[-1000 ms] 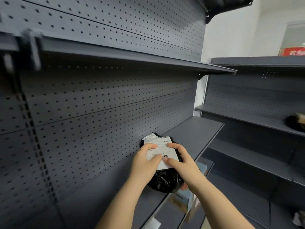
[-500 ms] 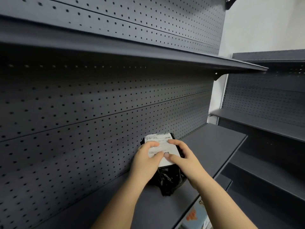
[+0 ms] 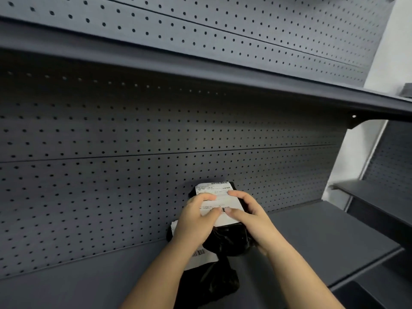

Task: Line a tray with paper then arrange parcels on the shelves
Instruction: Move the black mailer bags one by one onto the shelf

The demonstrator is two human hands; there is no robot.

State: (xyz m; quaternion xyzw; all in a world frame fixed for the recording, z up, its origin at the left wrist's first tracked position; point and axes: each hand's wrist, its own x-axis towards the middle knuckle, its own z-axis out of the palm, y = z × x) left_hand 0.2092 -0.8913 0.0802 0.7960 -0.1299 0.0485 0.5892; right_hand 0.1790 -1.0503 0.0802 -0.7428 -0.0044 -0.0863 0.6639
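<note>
- Head view, lower centre of the frame: your left hand (image 3: 196, 216) and right hand (image 3: 249, 216) are both on one black plastic parcel with a white shipping label (image 3: 219, 202). It stands propped against the dark grey perforated back panel (image 3: 133, 175), its base on the dark grey metal shelf (image 3: 312, 230).
- Fingers: the left fingers (image 3: 206, 197) curl over the label from the left, and the right fingers (image 3: 236, 194) wrap the parcel's right edge. Both hands are closed on that same parcel; the two thumbs meet near the barcode.
- Below and to the left of it, a second black plastic parcel with a white barcoded label (image 3: 200, 255) lies flat on the shelf, partly under your left forearm. Whether the two parcels touch is hidden by your hands.
- The step in hand looks like settling the upright parcel in its place. To do it well, press its base flat on the shelf and lean its back against the panel, label facing out, before you let go.
- The soft bag may slump forward; ease one hand off first and watch it.
- Right of the frame: the shelf runs on bare, so there is room for further parcels.
- No tray or paper shows here.
</note>
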